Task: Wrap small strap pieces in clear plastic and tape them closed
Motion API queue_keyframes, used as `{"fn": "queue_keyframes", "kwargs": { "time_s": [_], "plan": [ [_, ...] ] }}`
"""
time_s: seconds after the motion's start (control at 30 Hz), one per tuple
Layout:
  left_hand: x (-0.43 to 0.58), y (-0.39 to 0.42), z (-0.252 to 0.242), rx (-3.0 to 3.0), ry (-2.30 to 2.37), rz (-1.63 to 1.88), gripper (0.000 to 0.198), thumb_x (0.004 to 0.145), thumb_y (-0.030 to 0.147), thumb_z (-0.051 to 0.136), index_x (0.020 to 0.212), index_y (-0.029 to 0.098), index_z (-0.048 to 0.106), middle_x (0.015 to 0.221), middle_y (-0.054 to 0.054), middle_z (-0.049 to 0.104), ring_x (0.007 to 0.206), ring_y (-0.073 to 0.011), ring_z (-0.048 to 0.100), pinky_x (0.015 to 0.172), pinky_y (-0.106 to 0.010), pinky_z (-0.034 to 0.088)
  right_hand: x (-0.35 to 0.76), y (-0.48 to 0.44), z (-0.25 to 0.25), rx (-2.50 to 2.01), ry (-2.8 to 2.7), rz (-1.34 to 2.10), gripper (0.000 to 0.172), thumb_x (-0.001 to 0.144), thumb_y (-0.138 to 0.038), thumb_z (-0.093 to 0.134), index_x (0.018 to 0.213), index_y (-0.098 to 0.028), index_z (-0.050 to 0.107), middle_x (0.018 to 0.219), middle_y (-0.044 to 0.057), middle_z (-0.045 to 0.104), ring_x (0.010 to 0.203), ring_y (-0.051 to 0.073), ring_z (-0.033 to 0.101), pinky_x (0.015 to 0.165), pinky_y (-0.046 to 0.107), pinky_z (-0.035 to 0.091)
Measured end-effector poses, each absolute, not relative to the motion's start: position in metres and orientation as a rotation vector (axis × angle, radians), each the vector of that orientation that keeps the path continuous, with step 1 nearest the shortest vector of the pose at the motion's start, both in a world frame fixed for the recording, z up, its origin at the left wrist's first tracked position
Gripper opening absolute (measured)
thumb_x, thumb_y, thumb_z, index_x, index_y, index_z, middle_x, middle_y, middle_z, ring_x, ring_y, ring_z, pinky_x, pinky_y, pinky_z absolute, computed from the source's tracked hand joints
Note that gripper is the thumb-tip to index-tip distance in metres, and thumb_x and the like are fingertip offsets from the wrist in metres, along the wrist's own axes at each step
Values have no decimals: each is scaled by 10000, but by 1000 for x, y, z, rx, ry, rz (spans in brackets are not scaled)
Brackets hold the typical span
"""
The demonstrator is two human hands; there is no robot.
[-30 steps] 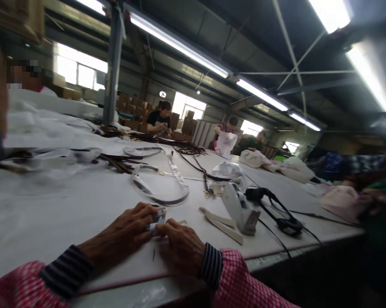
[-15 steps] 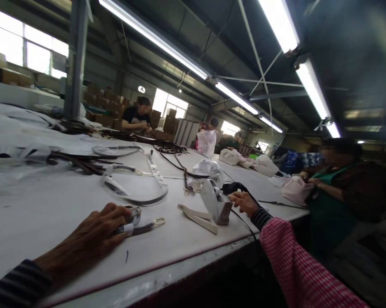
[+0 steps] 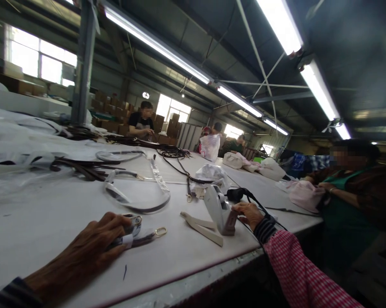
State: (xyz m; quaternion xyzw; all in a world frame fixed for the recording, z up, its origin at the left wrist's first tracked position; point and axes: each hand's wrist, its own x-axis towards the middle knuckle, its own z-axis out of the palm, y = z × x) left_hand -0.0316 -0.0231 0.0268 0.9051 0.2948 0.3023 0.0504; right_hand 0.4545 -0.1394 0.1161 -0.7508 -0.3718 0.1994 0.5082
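Now | left hand [image 3: 83, 252] pins strap [image 3: 141, 237] to table [image 3: 186, 265] | right hand [image 3: 248, 212] touching white tool [image 3: 220, 207], grip unclear | no legible writing

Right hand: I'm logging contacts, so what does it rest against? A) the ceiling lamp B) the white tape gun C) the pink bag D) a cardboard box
B: the right hand lies against the white tape gun on the table.

Dark straps [image 3: 83, 167], a plastic-wrapped strap [image 3: 138, 192] and pale bags [image 3: 233, 160] lie about.
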Motion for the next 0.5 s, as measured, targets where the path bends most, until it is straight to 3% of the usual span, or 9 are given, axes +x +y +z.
{"fn": "queue_keyframes", "kwargs": {
  "time_s": [0.3, 0.5],
  "plan": [
    [-32, -23, 27, 2772, 924, 791, 312, 972, 426, 560, 1262, 360, 654, 1366, -31, 624, 1229, -282, 593, 941, -377, 539, 439, -150, 96, -1518, -698, 404, 239, 562, -367, 795, 700, -184, 727, 780, 44, 656, 717, 158, 577, 488, 201, 454],
    [-32, -19, 22, 2754, 977, 730, 312, 957, 478, 569, 1237, 371, 656, 1352, -31, 626, 1206, -289, 614, 931, -398, 554, 435, -151, 104, -1385, -693, 425, 224, 538, -366, 811, 620, -209, 675, 794, 46, 665, 756, 189, 623, 630, 292, 594]
  ]
}}
